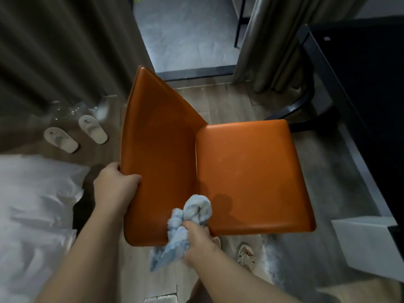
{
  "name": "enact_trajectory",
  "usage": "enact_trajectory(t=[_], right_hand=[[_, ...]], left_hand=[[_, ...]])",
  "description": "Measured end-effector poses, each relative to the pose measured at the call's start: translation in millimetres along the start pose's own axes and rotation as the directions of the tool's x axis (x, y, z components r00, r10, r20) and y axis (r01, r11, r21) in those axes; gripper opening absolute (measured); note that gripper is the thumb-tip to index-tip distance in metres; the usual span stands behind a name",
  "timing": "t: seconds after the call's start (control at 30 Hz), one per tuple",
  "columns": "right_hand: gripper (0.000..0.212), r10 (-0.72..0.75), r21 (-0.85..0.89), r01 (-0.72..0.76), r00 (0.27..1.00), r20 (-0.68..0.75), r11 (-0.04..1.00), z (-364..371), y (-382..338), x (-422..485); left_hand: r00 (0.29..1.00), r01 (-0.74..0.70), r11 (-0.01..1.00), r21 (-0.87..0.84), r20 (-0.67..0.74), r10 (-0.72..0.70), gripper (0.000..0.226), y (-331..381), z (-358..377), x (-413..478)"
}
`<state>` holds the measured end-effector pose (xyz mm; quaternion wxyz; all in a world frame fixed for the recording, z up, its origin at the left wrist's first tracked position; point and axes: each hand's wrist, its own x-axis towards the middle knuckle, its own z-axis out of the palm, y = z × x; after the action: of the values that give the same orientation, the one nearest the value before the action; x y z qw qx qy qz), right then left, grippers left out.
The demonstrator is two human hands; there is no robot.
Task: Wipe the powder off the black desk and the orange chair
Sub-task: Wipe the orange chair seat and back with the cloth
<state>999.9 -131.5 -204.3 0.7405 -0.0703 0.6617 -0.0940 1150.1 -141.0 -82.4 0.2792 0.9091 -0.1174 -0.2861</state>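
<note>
1. The left hand (115,182) clasps the backrest edge of the orange chair (251,171), which stands just beside the black desk (360,84); that hold should steady it.
2. The right hand (196,241) clutches a bunched blue cloth (196,208) at the seam between seat and backrest.
3. Sweep outward across the seat (faint pale specks show there), refolding the cloth so a clean face meets the upholstery.

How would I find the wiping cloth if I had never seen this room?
Look for the big orange chair in the middle. At the near end, where its seat meets its back, the right hand grips a bunched cloth. It is the only soft, pale blue bundle there.
</note>
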Motion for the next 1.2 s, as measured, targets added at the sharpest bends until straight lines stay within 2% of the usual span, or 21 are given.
enact_trajectory(t=[0.1, 0.13, 0.2, 0.3, 0.37, 0.43, 0.47, 0.57, 0.63, 0.7, 0.83, 0.9, 1.0, 1.07, 1.13, 1.2], right_hand=[[0.03, -0.039, -0.133, 0.035, 0.999, -0.024, 0.99, -8.4, -11.5, -0.2], [0.024, -0.064, -0.17, 0.059, 0.998, -0.022, 0.984, -12.9, -16.1, -1.2], [0.019, -0.153, -0.29, 0.142, 0.988, -0.012, 0.946, -25.4, -27.3, -2.6], [0.015, -0.303, -0.406, 0.29, 0.952, 0.034, 0.867, -49.5, -53.7, -5.7], [0.016, -0.423, -0.451, 0.394, 0.905, 0.039, 0.801, -69.3, -77.7, -6.8], [0.022, -0.531, -0.579, 0.453, 0.846, 0.04, 0.678, -91.4, -103.4, -6.6], [0.024, -0.557, -0.679, 0.436, 0.829, 0.048, 0.591, -102.1, -117.1, -4.5], [0.031, -0.569, -0.942, 0.224, 0.821, 0.044, 0.251, -128.2, -163.5, 5.0], [0.035, -0.624, -0.996, 0.083, 0.78, 0.046, 0.03, -142.2, -195.5, 19.6], [0.038, -0.69, -0.993, -0.005, 0.72, 0.076, -0.115, -154.1, -222.2, 44.3], [0.051, -0.758, -0.933, -0.163, 0.635, 0.15, -0.321, -172.7, -244.9, 110.4], [0.071, -0.755, -0.918, -0.103, 0.608, 0.247, -0.383, -176.2, -246.4, 143.3], [0.093, -0.678, -0.91, 0.054, 0.649, 0.345, -0.411, -176.5, -233.9, 181.3], [0.092, -0.639, -0.869, 0.072, 0.649, 0.413, -0.49, -175.6, -214.8, 191.4], [0.09, -0.636, -0.826, 0.079, 0.599, 0.487, -0.558, -176.0, -201.5, 189.7], [0.082, -0.629, -0.785, 0.124, 0.528, 0.571, -0.608, -180.9, -204.0, 185.7]], left_hand=[[0.99, -0.034, 0.982, 0.187, -0.128, 0.059, 0.043, 3.1, 4.7, -6.9], [0.976, -0.065, 0.955, 0.289, -0.183, 0.122, 0.049, 4.3, 7.1, -10.3], [0.91, -0.187, 0.846, 0.5, -0.237, 0.341, 0.056, 5.4, 12.3, -16.1], [0.763, -0.391, 0.655, 0.647, -0.17, 0.623, 0.067, 9.7, 27.8, -24.9], [0.713, -0.515, 0.582, 0.629, -0.062, 0.698, 0.068, 19.7, 49.2, -28.7], [0.71, -0.627, 0.548, 0.554, 0.115, 0.695, 0.055, 31.1, 80.4, -28.2], [0.704, -0.664, 0.535, 0.523, 0.196, 0.682, 0.05, 35.2, 98.3, -26.4], [0.68, -0.723, 0.51, 0.465, 0.355, 0.641, 0.048, 36.4, 155.6, -13.2], [0.69, -0.722, 0.519, 0.456, 0.432, 0.581, 0.048, 31.5, 195.1, -3.6], [0.726, -0.687, 0.552, 0.473, 0.481, 0.492, 0.051, 23.6, 230.1, 8.3], [0.783, -0.604, 0.569, 0.558, 0.55, 0.291, 0.067, -1.7, 282.5, 37.3], [0.803, -0.571, 0.577, 0.584, 0.541, 0.248, 0.078, -11.3, 301.3, 51.2], [0.824, -0.557, 0.548, 0.624, 0.5, 0.269, 0.095, -18.1, 323.6, 68.5], [0.829, -0.555, 0.519, 0.65, 0.482, 0.283, 0.106, -18.4, 335.5, 81.8], [0.826, -0.561, 0.485, 0.671, 0.493, 0.273, 0.115, -17.1, 346.1, 96.2], [0.832, -0.549, 0.499, 0.671, 0.494, 0.251, 0.122, -14.4, 354.6, 107.4]])
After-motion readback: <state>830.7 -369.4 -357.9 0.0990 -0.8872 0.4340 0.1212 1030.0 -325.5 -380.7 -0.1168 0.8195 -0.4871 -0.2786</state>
